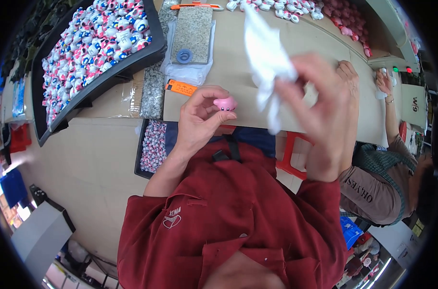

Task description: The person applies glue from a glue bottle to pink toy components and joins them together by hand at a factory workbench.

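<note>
Between the thumb and fingers of my left hand [202, 113] is a small round pink figurine [225, 103] with two dark eyes, held just over the table's near edge. My right hand [315, 91], blurred by motion, is closed on a white cloth [264, 53] that hangs in the air to the right of the figurine. Cloth and figurine are apart. Past my left hand, an orange box cutter [181, 87] lies beside a grey stone slab [192, 36] on clear plastic wrap. A blue ring-shaped piece [184, 56] sits on the slab.
A black tray [156, 45] heaped with white, pink and blue figurines stands at left; another bin [153, 147] is below the table. White figurines [296, 7] and pink ones [346, 21] are piled at the back. At right is a co-worker [378, 188], one hand [348, 77] near mine.
</note>
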A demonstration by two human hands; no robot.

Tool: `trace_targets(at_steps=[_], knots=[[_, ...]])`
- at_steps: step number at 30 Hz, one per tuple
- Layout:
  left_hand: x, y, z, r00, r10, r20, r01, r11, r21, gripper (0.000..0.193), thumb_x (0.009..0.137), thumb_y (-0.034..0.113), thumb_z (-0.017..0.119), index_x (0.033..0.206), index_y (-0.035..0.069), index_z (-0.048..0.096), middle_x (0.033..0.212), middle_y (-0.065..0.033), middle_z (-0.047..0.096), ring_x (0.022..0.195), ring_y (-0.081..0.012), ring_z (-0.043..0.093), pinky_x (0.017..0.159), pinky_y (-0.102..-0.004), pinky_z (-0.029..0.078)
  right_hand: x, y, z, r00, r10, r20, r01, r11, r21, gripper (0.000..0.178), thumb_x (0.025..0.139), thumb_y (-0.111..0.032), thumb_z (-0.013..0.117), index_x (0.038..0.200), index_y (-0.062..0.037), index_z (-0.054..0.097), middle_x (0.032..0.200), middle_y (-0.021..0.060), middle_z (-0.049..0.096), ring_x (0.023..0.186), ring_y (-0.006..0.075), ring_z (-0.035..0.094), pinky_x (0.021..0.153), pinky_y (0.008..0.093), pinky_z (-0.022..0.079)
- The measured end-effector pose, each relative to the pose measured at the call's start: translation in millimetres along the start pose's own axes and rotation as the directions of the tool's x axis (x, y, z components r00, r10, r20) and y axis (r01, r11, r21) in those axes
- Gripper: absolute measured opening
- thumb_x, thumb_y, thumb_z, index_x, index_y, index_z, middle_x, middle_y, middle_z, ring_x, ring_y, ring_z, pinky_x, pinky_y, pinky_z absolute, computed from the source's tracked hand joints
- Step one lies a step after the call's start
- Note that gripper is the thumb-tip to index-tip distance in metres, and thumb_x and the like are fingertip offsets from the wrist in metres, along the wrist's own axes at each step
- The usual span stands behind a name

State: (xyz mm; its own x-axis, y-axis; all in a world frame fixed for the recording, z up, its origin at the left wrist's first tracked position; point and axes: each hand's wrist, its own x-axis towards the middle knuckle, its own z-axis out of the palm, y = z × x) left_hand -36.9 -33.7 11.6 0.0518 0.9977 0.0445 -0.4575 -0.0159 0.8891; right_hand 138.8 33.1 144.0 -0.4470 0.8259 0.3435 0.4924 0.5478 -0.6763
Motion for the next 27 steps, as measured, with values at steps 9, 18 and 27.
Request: trace_targets(at_steps=[9,18,27], knots=[[-12,-10,6,0.969,0.245,0.029,-0.239,0.907,0.347,0.028,0.069,-0.011,0.065,0.094,-0.001,0.057,0.102,-0.0097,0.055,0.092,-0.0151,0.057,0.078,-0.0278,0.048,-60,8,76,0.918,0.397,-0.002,-0.362,0.841,0.402,0.019,0.078,-0.01,0.066,0.091,0.0024,0.059,0.078,0.0072,0.058,0.068,0.0128,0.058,0.059,0.0237,0.047],[-9,-8,4,0.981,0.163,0.105,-0.159,0.986,-0.051,0.036,0.071,-0.016,0.063,0.101,-0.001,0.052,0.11,-0.0132,0.048,0.095,-0.0195,0.057,0.077,-0.028,0.054,-81,2,16,0.819,0.554,-0.148,-0.383,0.72,0.579,0.018,0.078,0.002,0.062,0.095,0.0033,0.057,0.08,0.003,0.061,0.075,0.0076,0.057,0.066,0.0207,0.046],[-1,-14,1,0.997,0.013,0.07,-0.008,0.997,-0.075,0.041,0.07,-0.01,0.068,0.107,-0.001,0.051,0.115,-0.0127,0.047,0.096,-0.0212,0.057,0.082,-0.0333,0.053,-84,53,15,0.806,0.524,-0.275,-0.567,0.817,-0.103,0.029,0.074,-0.013,0.07,0.098,0.0008,0.062,0.095,0.0099,0.062,0.075,0.0171,0.059,0.064,0.0277,0.047]])
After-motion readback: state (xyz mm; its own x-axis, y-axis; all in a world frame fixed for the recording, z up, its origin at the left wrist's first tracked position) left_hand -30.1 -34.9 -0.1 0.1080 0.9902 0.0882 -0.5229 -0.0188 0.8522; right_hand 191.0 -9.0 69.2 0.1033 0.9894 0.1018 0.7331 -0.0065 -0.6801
